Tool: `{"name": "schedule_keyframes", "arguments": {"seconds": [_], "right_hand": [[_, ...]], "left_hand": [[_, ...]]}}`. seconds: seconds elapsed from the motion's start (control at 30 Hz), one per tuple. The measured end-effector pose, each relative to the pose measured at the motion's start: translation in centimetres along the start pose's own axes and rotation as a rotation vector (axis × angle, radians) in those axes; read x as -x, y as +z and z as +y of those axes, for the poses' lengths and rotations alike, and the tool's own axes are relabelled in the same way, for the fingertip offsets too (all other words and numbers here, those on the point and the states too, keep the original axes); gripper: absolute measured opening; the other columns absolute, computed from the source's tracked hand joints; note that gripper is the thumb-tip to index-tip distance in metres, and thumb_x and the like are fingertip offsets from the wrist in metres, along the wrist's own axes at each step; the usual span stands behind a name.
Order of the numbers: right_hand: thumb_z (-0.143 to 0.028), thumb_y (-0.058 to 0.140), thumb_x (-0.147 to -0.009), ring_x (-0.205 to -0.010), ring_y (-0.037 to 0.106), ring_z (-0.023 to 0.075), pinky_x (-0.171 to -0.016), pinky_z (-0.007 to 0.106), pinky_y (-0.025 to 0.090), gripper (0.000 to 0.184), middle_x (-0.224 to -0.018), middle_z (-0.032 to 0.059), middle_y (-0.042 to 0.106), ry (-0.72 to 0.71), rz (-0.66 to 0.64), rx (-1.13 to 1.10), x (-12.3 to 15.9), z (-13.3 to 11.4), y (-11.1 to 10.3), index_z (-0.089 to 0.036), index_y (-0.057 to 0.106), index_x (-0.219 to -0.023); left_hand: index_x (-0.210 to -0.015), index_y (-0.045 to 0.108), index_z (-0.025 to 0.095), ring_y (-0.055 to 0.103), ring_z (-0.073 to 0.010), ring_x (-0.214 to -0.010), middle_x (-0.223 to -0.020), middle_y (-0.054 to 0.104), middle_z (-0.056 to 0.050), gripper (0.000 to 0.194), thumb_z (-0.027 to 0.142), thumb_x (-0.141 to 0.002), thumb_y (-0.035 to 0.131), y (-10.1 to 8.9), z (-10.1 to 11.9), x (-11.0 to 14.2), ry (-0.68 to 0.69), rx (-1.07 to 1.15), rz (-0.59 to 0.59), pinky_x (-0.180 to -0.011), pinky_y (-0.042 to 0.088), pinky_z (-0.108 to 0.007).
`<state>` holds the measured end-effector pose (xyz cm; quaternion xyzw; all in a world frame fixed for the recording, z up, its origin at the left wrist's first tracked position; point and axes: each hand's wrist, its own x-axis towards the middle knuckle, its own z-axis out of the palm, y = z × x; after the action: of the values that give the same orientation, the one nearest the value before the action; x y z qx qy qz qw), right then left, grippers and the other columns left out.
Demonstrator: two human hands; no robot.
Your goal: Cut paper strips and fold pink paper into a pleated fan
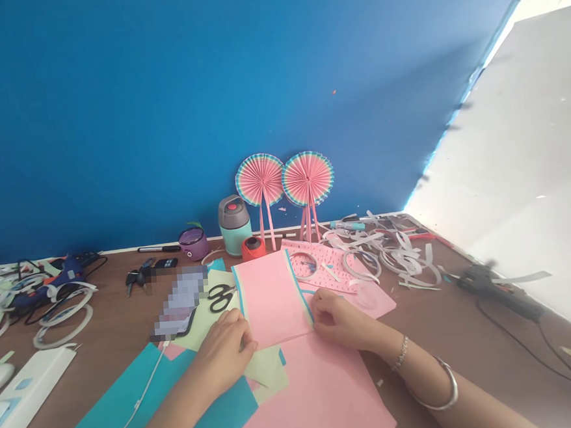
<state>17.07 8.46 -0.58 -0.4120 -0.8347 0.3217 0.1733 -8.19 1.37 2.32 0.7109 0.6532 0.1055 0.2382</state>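
Observation:
A pink sheet of paper point(272, 296) with blue and pale yellow strips along its two sides is in front of me. At its lower left corner my left hand point(229, 345) is closed, fingers curled on the edge. My right hand point(339, 321) pinches the right edge near the lower corner. Its thumb and fingertips are partly hidden. Under the sheet lie a larger pink sheet point(318, 394), pale green paper point(270, 375) and teal paper point(113, 402). Black-handled scissors point(220, 298) rest just left of the held sheet.
Two pink paper fans point(262, 180) lean on the blue wall. A teal jar with a grey lid point(235, 227), a purple cup point(193, 243), a phone point(181, 303) and curled white strips point(406, 258) surround the papers. A corded dark tool point(496, 290) lies right, a power strip point(32, 401) left.

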Motion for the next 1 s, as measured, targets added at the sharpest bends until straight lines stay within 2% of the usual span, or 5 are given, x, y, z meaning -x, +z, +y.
{"name": "schedule_keyframes", "arguments": {"seconds": [0.47, 0.6, 0.73, 0.87, 1.0], "right_hand": [[-0.005, 0.050, -0.069, -0.070, 0.046, 0.0124, -0.064, 0.026, 0.040, 0.017, -0.083, 0.0012, 0.044, -0.003, -0.052, -0.050, 0.3, -0.4, -0.4, -0.018, 0.041, -0.061], [-0.003, 0.049, -0.065, -0.074, 0.048, 0.0148, -0.065, 0.027, 0.040, 0.018, -0.081, 0.0021, 0.048, 0.004, -0.005, 0.031, 0.3, -0.7, -0.2, -0.019, 0.041, -0.063], [0.002, 0.046, -0.062, -0.083, 0.047, 0.0190, -0.070, 0.030, 0.039, 0.034, -0.089, 0.0047, 0.053, -0.099, 0.061, 0.171, 0.7, -0.6, 0.3, -0.018, 0.054, -0.088], [0.007, 0.040, -0.070, -0.088, 0.046, 0.0194, -0.077, 0.033, 0.037, 0.059, -0.097, 0.0060, 0.052, -0.323, -0.019, 0.292, 1.1, -0.9, 0.7, -0.027, 0.059, -0.115], [0.001, 0.042, -0.082, -0.087, 0.045, 0.0195, -0.076, 0.033, 0.035, 0.054, -0.096, 0.0066, 0.052, -0.381, -0.083, 0.365, 1.3, -1.4, 0.7, -0.034, 0.062, -0.118]], "left_hand": [[-0.063, 0.046, 0.021, 0.051, -0.0219, -0.088, -0.084, 0.051, -0.003, 0.017, 0.019, -0.080, 0.042, -0.4, 0.2, 0.1, 0.029, -0.060, -0.022, -0.077, 0.040, -0.035], [-0.083, 0.058, 0.020, 0.052, -0.0243, -0.094, -0.093, 0.056, -0.005, 0.014, 0.017, -0.079, 0.045, -0.2, 0.7, 0.4, 0.018, -0.128, 0.035, -0.081, 0.041, -0.038], [-0.119, 0.057, 0.032, 0.045, -0.0257, -0.119, -0.124, 0.053, -0.006, 0.053, 0.004, -0.076, 0.044, 0.6, 0.4, 0.5, 0.171, -0.157, 0.081, -0.096, 0.037, -0.043], [-0.124, 0.054, 0.046, 0.034, -0.0272, -0.131, -0.143, 0.040, -0.001, 0.070, -0.001, -0.073, 0.048, 1.8, -0.6, 0.4, 0.297, -0.156, 0.049, -0.102, 0.033, -0.047], [-0.125, 0.052, 0.048, 0.031, -0.0299, -0.134, -0.149, 0.033, 0.000, 0.080, -0.001, -0.063, 0.063, 2.4, -1.3, 0.3, 0.342, -0.159, 0.022, -0.103, 0.032, -0.048]]}}
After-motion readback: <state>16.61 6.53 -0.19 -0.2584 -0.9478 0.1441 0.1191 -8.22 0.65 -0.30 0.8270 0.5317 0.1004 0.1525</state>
